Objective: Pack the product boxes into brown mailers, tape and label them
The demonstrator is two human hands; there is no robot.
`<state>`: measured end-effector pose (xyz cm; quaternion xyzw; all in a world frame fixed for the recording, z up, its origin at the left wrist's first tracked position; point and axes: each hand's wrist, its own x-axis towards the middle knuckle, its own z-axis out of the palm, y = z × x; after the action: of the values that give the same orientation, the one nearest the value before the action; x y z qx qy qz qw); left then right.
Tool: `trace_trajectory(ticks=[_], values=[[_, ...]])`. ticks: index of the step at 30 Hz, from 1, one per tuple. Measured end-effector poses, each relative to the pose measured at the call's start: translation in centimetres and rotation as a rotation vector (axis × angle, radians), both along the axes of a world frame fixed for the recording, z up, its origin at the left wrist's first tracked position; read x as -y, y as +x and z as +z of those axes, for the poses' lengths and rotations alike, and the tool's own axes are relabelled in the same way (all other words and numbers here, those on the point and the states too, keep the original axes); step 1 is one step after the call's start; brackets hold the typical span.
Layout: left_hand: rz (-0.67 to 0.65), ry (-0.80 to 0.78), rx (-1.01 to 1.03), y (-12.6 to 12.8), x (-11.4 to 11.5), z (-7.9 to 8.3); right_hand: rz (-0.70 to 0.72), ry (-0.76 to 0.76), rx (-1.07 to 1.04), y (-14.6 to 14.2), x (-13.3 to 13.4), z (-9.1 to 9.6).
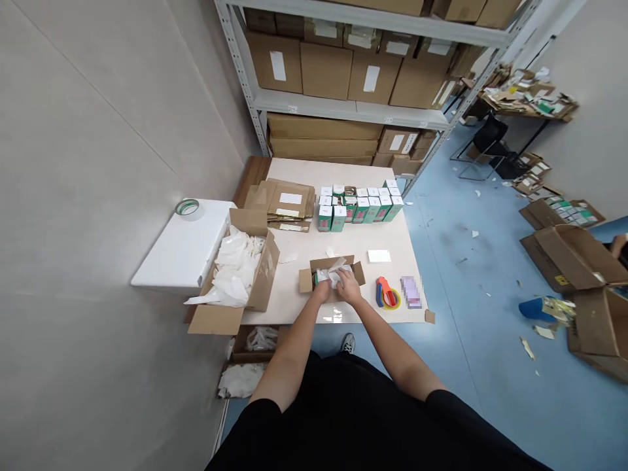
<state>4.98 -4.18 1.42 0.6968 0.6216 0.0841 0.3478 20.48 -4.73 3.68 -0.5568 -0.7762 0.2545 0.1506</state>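
A small open carton [331, 263] with its flaps spread stands near the front edge of the table. Crumpled white packing paper [338, 265] fills it, and a bit of green shows along its left inner side. My left hand [322, 290] reaches into the carton's front left part; its fingers are mostly hidden inside. Closed on the packing paper at the right is my right hand [348, 286]. A red and blue tape dispenser [385, 293] with yellow tape lies right of the carton, beside some purple slips [411, 292]. Behind them is a white card stack [379, 256].
Several green and white boxes [360, 210] stand in rows behind the carton, next to flattened cartons [289, 199]. A large box of white paper [235, 261] is at the left, by a white cabinet [181, 245]. Shelving [343, 108] rises behind the table [304, 243].
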Motion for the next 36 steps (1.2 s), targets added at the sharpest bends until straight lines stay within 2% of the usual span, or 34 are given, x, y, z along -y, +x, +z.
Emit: trace_trajectory(ticks=[2,5,7,9,11,13,15,18,20,22,24,25,27,29,31,36], values=[[0.015,0.026,0.014,-0.6,0.5,0.6,0.126,-0.026,-0.009,-0.9,-0.7,-0.3],[0.088,0.091,0.008,-2.4,2.1,1.3,0.247,-0.199,0.067,-2.4,-1.7,-1.4],[0.24,0.177,0.005,-4.2,3.5,1.5,0.241,-0.293,0.121,-3.0,-2.0,-2.0],[0.484,0.259,0.003,-6.0,4.8,1.4,0.232,-0.323,0.137,-3.3,-1.9,-2.3],[0.702,0.21,0.046,-7.4,5.6,1.0,0.213,-0.319,0.135,-3.4,-1.6,-2.2],[0.78,0.075,0.135,-8.0,5.9,0.6,0.167,-0.289,0.124,-3.2,-1.3,-1.6],[0.759,0.002,0.237,-8.0,5.9,0.3,0.108,-0.213,0.076,-2.7,-1.1,-0.7],[0.698,0.074,0.336,-7.1,5.6,-0.1,0.002,-0.037,-0.044,-1.0,-0.9,1.0],[0.538,0.113,0.331,-6.4,5.7,-0.4,-0.12,0.068,-0.097,0.8,-0.7,1.9],[0.271,0.081,0.206,-5.7,5.9,-0.8,-0.282,0.124,-0.111,3.1,-0.5,2.6],[0.054,0.008,0.018,-5.2,6.1,-1.2,-0.432,0.096,-0.103,5.2,-0.3,2.9],[-0.002,-0.021,-0.067,-5.0,6.2,-1.5,-0.488,0.05,-0.099,6.1,-0.2,2.9],[-0.027,-0.046,-0.177,-4.7,6.3,-1.9,-0.542,-0.087,-0.107,7.5,0.1,2.7],[-0.025,-0.039,-0.214,-4.6,6.2,-2.2,-0.513,-0.23,-0.145,8.1,0.3,2.3],[-0.038,-0.041,-0.22,-4.6,6.0,-2.2,-0.426,-0.323,-0.198,8.0,0.4,1.7],[-0.098,-0.127,-0.194,-5.6,5.3,-1.3,-0.113,-0.396,-0.185,6.8,0.4,0.1]])
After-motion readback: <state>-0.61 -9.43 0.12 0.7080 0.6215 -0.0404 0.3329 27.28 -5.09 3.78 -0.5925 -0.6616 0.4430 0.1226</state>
